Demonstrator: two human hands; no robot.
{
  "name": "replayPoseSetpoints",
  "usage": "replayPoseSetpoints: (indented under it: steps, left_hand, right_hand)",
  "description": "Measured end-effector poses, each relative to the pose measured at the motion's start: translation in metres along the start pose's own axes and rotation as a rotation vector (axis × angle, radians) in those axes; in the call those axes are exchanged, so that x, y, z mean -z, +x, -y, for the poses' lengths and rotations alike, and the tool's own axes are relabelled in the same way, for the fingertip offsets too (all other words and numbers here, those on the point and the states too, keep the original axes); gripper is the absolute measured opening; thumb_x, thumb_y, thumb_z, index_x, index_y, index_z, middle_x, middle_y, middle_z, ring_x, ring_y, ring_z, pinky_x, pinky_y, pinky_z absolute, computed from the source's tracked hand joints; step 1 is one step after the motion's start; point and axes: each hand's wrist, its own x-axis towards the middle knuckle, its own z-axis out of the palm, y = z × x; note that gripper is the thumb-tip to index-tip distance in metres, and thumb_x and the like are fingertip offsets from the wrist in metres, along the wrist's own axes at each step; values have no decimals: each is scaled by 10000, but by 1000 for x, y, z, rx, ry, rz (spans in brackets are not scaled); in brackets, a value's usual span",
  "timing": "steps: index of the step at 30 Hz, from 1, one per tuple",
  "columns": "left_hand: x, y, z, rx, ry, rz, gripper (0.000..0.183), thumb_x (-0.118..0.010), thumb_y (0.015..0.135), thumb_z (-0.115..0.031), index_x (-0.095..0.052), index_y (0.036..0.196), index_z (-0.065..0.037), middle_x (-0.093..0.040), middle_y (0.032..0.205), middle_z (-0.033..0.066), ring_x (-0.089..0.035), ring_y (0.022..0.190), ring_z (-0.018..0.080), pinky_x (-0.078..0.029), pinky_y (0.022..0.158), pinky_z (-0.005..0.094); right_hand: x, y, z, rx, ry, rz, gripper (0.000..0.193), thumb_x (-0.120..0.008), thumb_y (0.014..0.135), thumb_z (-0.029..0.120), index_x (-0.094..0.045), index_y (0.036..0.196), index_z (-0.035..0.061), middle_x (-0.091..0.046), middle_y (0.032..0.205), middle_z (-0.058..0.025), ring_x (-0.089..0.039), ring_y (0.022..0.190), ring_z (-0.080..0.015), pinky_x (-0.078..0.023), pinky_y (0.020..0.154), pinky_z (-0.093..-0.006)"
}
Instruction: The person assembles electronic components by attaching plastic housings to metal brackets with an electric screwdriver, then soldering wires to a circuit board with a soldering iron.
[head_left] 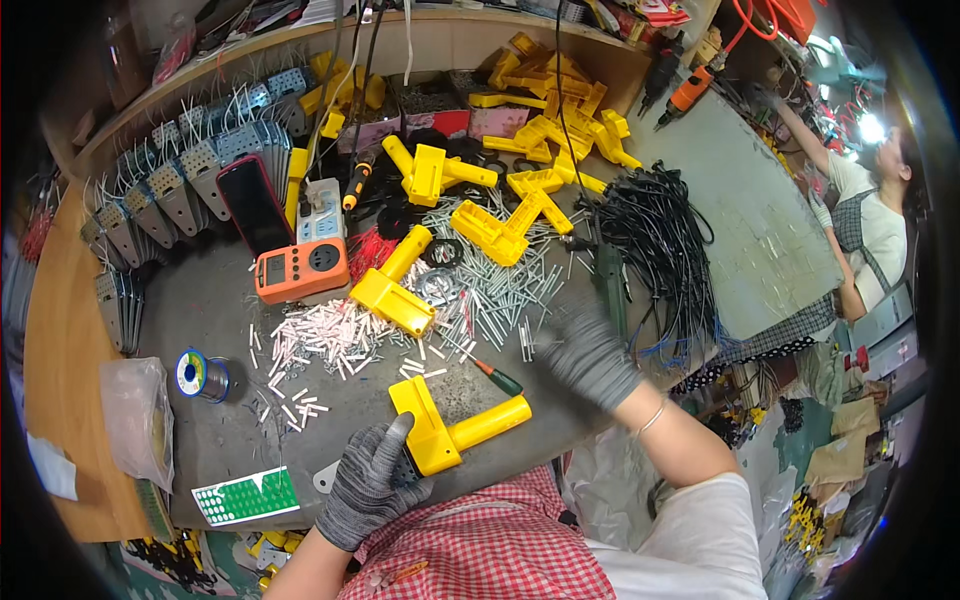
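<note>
My left hand (pixel 370 480), in a grey knit glove, grips a yellow plastic handle housing (pixel 433 438) at the table's front edge. Its thumb lies along the housing's side, and a flat metal plate (pixel 326 476) shows beside the glove. My right hand (pixel 592 358), also gloved, is over the table to the right of a loose pile of long screws (pixel 500 290). Motion smears its fingers, so what they hold, if anything, cannot be made out. A screwdriver with a green handle (pixel 497 377) lies between my hands. Just beyond the right glove hangs a dark green tool (pixel 611 290) on a cable.
White sleeves (pixel 325 335), yellow housings (pixel 425 175) and black cables (pixel 655 240) cover the middle and right. At left are metal plates with wires (pixel 170 190), a phone (pixel 255 205), an orange meter (pixel 300 268) and a solder spool (pixel 205 377). Another person (pixel 865 210) works at right.
</note>
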Motion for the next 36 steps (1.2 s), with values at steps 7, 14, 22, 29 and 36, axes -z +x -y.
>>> replayPoseSetpoints:
  steps: [7,14,22,29,36]
  left_hand:
    - [-3,4,0,26,-13,11,916,-859,657,-242,-414,1417,12,-620,1018,221,-621,912,385,-508,814,453]
    - [-2,10,-2,-61,-64,-24,963,-884,636,-190,-397,1445,0,-581,934,168,-592,811,353,-509,774,429]
    - [-3,7,3,9,-60,1,955,-874,645,-206,-397,1446,0,-613,990,176,-617,880,359,-507,823,436]
    - [-2,7,1,36,-87,16,939,-837,679,-225,-377,1469,-11,-599,1047,190,-582,935,358,-471,894,440]
    - [-3,2,7,42,-69,41,942,-837,680,-254,-381,1468,-11,-591,1077,191,-571,949,361,-460,908,446]
  right_hand:
    - [4,-31,-103,-587,532,-207,825,-768,737,173,-366,1448,59,-579,1150,-163,-570,969,-272,-474,814,-356]
    - [0,-51,7,-374,2017,-214,413,-758,794,281,-564,1077,51,-602,926,-83,-608,909,-233,-542,851,-433]
    - [-25,-20,31,-476,2304,-101,248,-695,764,244,-594,859,38,-599,823,-105,-592,865,-300,-508,869,-498]
    - [-39,-24,30,-502,2413,-225,153,-649,704,208,-574,756,86,-575,762,-59,-565,748,-259,-484,840,-449]
    - [-50,-28,37,-469,2422,-319,117,-642,729,213,-582,739,113,-564,734,-29,-560,722,-223,-482,828,-452]
